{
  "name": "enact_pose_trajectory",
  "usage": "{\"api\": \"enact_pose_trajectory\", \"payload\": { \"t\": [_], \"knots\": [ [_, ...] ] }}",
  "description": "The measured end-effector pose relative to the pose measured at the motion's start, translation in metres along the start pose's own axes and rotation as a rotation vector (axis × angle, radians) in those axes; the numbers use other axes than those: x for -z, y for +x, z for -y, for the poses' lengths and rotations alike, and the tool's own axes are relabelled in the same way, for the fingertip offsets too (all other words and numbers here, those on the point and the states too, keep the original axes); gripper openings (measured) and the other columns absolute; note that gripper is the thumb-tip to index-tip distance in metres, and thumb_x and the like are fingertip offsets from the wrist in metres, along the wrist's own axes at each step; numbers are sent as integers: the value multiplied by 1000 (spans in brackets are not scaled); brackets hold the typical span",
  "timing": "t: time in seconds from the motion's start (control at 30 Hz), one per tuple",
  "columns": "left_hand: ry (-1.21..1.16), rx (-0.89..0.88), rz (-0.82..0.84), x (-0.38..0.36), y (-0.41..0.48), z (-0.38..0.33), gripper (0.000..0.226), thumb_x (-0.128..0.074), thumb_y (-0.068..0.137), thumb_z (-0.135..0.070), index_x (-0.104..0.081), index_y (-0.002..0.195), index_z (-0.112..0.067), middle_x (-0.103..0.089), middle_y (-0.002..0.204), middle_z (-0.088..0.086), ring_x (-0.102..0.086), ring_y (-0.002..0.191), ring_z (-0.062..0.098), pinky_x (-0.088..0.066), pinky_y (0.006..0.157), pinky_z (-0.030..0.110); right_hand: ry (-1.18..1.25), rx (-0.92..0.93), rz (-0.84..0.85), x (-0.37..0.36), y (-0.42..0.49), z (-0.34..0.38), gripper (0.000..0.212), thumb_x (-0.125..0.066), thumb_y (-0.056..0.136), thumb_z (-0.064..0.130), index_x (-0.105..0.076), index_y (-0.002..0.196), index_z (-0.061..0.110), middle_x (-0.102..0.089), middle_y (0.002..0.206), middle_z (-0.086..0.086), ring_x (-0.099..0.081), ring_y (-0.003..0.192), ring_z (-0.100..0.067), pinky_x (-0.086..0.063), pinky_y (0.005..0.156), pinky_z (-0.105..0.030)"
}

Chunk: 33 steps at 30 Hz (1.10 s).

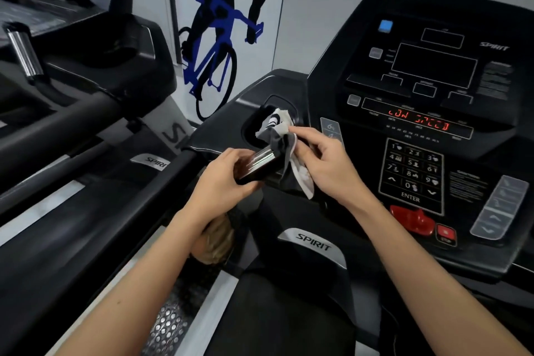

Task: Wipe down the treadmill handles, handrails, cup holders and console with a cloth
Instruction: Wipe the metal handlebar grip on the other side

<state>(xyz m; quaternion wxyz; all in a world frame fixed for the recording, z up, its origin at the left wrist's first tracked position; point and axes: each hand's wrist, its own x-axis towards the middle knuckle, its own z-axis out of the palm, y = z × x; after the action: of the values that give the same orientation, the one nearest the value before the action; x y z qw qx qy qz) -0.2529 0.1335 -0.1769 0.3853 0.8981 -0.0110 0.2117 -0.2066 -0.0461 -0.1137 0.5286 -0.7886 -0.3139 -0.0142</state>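
treadmill console (pixel 433 66) beside cyclist wall mural (pixel 215 37)

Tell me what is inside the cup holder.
One end of the cloth, held by the right hand, reaches into the cup holder at its right side. The rest looks dark; whatever lies under the cloth is covered.

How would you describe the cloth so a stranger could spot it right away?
Find the black console with the red lit display. Left of it sits a cup holder; the cloth is bunched in the right hand at its rim. It alone is soft, crumpled, white and grey.
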Motion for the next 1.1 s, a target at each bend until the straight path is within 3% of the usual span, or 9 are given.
{"api": "enact_pose_trajectory", "payload": {
  "t": [0.1, 0.23, 0.4, 0.53, 0.67, 0.77, 0.9, 1.0, 1.1],
  "knots": [
    [-47, 16, 4, 1, 1, 1, 48, -79, 70, -23, -59, 114, -21, -56, 102, -16, -53, 94, -2, -38, 80, 4, -10, -3, 14, 1, 1, -2, 30, -49, 95, 10, -58, 124, 11, -60, 122, 3, -53, 116, -2, -39, 99, -12],
    [-56, 47, 32, 4, 3, 2, 50, -81, 68, -26, -58, 113, -24, -57, 102, -18, -56, 97, 2, -45, 88, 21, 6, -31, 28, 2, 0, -5, 31, -50, 94, 10, -57, 125, 13, -58, 127, 4, -51, 119, 0, -37, 101, -11],
    [-53, 60, 50, 8, 7, 2, 52, -82, 65, -28, -60, 112, -24, -59, 103, -16, -58, 99, 4, -48, 90, 28, -77, 7, 93, 7, 5, -4, 33, -56, 91, 11, -56, 121, 24, -58, 117, 16, -51, 116, 5, -36, 100, -11],
    [-53, 53, 72, 10, 8, 2, 54, -83, 63, -31, -61, 112, -24, -61, 104, -14, -58, 100, 6, -48, 90, 31, -49, -63, 25, 3, 20, -1, 20, -54, 93, 18, -65, 104, 30, -68, 96, 12, -63, 98, -13, -47, 89, -25],
    [-86, 54, 63, 10, 6, 3, 53, -84, 62, -32, -63, 110, -23, -63, 103, -13, -59, 96, 6, -50, 88, 33, 48, -188, -88, -5, 21, -3, 17, -53, 94, 19, -69, 94, 23, -69, 74, 13, -62, 72, 2, -45, 69, -14],
    [-91, 59, 61, 9, 7, 4, 51, -83, 62, -31, -63, 109, -24, -64, 101, -13, -60, 95, 6, -50, 87, 34, 35, -189, -211, -10, 3, -8, 17, -54, 93, 18, -70, 97, 24, -72, 86, 1, -66, 80, -15, -48, 78, -24],
    [-76, 61, 71, 11, 8, 3, 53, -83, 61, -30, -63, 110, -23, -64, 101, -13, -61, 95, 6, -50, 86, 30, -70, -79, -303, -18, -22, -3, 26, -55, 90, 5, -66, 113, 11, -66, 102, 13, -60, 101, 4, -45, 89, -12],
    [-75, 54, 70, 11, 8, 3, 55, -83, 62, -30, -63, 112, -22, -65, 104, -13, -60, 96, 5, -48, 85, 25, -137, -13, -287, -21, -16, 5, 26, -55, 90, 5, -66, 112, 14, -65, 102, 13, -59, 103, 3, -45, 91, -14],
    [-88, 44, 68, 11, 7, 3, 55, -83, 63, -31, -63, 113, -22, -65, 105, -12, -60, 97, 5, -48, 85, 27, -152, -144, -229, -19, 5, 9, 22, -50, 94, 16, -70, 104, 16, -69, 94, -1, -62, 90, -8, -46, 80, -24]
  ]
}}
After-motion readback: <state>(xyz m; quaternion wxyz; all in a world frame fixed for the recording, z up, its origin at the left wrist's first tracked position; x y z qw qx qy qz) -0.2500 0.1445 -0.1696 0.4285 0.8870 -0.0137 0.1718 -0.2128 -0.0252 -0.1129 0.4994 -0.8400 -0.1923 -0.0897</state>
